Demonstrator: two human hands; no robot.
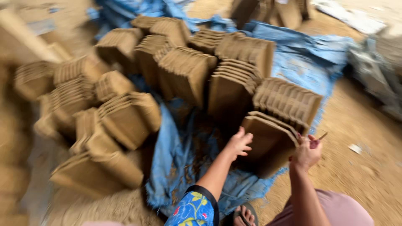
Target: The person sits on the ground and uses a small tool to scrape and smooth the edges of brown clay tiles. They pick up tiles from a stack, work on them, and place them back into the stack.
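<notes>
A small stack of brown clay roof tiles [268,144] stands on edge on a blue tarp [184,159]. My left hand [239,143] presses against the left side of the front tile. My right hand [307,151] rests at the tile's right edge and holds a thin stick-like tool [322,136] between its fingers. Behind the stack leans another row of the same tiles [287,102].
Many rows of clay tiles [184,75] lean together across the tarp, and more lie blurred at left [104,138]. Sandy ground [360,167] lies to the right. My sandalled foot [245,215] shows at the bottom. Grey debris [377,71] sits at far right.
</notes>
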